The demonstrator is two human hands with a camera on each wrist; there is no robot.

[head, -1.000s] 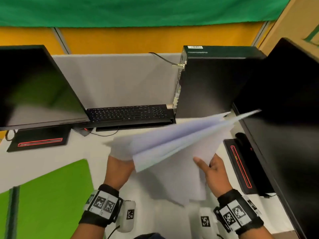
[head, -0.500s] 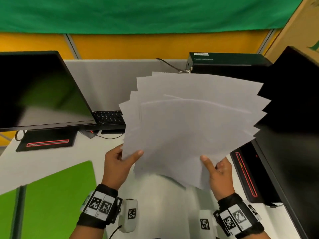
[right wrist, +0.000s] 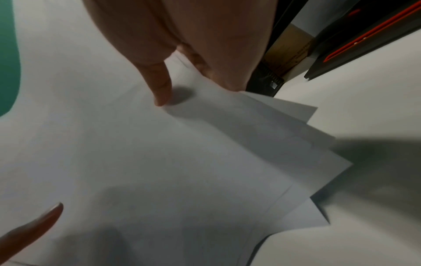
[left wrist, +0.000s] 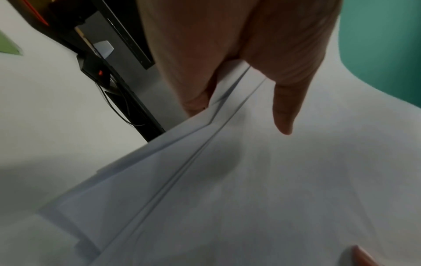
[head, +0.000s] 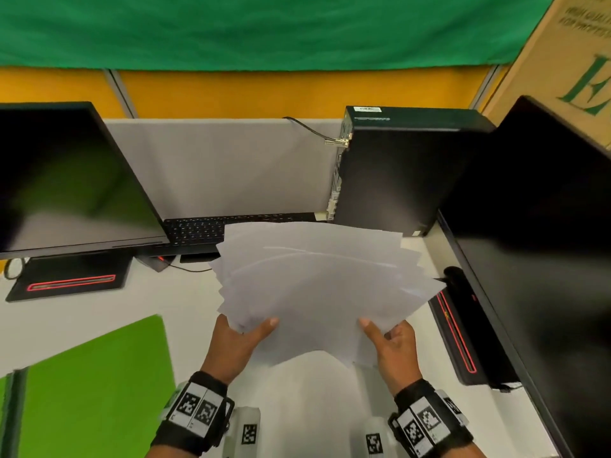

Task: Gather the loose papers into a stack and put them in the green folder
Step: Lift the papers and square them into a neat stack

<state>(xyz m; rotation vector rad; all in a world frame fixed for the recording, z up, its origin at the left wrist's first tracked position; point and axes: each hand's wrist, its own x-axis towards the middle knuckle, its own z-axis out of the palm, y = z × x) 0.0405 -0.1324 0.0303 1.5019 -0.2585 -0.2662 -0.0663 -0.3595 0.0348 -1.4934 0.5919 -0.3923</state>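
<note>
Several white papers (head: 317, 285) are fanned out unevenly and held above the white desk (head: 82, 319) in the middle of the head view. My left hand (head: 244, 332) pinches their near left edge, thumb on top. My right hand (head: 383, 335) pinches the near right edge the same way. In the left wrist view the papers (left wrist: 250, 180) show offset edges under my thumb (left wrist: 284, 115). The right wrist view shows the papers (right wrist: 182, 162) with staggered corners. The green folder (head: 99, 385) lies flat on the desk at the lower left, apart from both hands.
A black monitor (head: 66, 180) on its stand stands at the left, a keyboard (head: 198, 229) behind the papers, a black computer tower (head: 396, 170) at the back right and another large monitor (head: 535, 252) along the right. A cardboard box (head: 568, 61) sits top right.
The fanned papers have tipped from nearly upright, facing me, down to a flatter, lower position over the desk. Both hands keep their hold on the near edges.
</note>
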